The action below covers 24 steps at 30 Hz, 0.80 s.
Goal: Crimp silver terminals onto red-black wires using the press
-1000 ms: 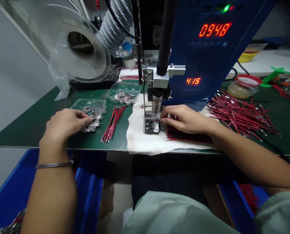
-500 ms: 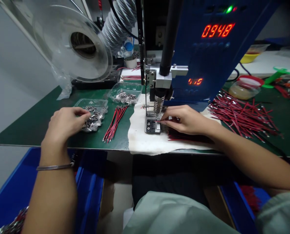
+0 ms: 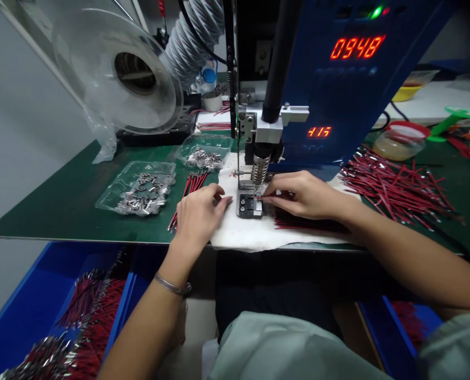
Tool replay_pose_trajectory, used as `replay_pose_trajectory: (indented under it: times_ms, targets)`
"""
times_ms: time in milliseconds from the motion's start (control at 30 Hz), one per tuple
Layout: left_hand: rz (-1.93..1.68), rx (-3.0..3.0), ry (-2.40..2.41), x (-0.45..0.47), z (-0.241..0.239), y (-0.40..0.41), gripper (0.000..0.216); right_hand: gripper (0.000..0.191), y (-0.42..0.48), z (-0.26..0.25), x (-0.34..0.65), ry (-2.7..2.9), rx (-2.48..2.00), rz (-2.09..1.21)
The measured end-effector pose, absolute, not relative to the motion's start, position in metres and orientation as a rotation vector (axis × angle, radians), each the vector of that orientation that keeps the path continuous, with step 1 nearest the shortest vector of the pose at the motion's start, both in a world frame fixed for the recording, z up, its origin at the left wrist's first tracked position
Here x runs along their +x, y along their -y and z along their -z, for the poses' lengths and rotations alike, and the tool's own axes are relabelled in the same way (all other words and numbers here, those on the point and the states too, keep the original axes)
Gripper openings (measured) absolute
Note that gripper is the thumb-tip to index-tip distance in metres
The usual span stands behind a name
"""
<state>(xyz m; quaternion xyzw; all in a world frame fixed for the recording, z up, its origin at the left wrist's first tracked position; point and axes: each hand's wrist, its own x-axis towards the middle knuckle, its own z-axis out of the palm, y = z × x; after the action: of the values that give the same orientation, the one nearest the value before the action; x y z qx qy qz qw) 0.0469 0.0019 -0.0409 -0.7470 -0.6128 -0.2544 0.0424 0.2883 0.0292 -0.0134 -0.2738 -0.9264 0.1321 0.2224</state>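
My right hand (image 3: 304, 195) pinches the end of a thin red wire (image 3: 261, 198) at the small black fixture (image 3: 247, 205), right under the machine's spring-wrapped tip (image 3: 260, 170). My left hand (image 3: 199, 214) is over the left edge of the white cloth (image 3: 238, 235), a little left of the fixture. Its thumb and fingers are drawn together; whatever lies between them is too small to make out. Partly behind that hand lies a bundle of red wires (image 3: 191, 183). More dark red wires (image 3: 294, 219) rest on the cloth beneath my right hand.
Two clear trays of small metal parts (image 3: 145, 192) (image 3: 205, 157) stand on the green table (image 3: 68, 206). A loose red wire pile (image 3: 393, 187) lies right of the blue machine (image 3: 337, 95). A large clear reel (image 3: 100, 68) hangs left. Blue bins (image 3: 29, 295) with wires sit below.
My left hand has moved right, from the nearer tray of metal parts to the cloth beside the fixture. My right hand stays at the fixture with the wire.
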Motion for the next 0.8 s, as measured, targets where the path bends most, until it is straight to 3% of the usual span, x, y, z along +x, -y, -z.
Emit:
replay_pose_trajectory:
  times_ms: [167, 367, 800]
  targets:
    - [0.824, -2.130, 1.926, 0.034, 0.032, 0.003, 0.026, 0.019, -0.027, 0.011, 0.288, 2.571, -0.764, -0.346]
    - [0.566, -2.193, 2.061, 0.033, 0.026, 0.010, 0.025, 0.019, -0.027, 0.012, 0.289, 2.577, -0.753, -0.341]
    - [0.484, -2.297, 1.910, 0.048, 0.031, 0.004, 0.020, 0.021, -0.028, 0.015, 0.289, 2.559, -0.805, -0.284]
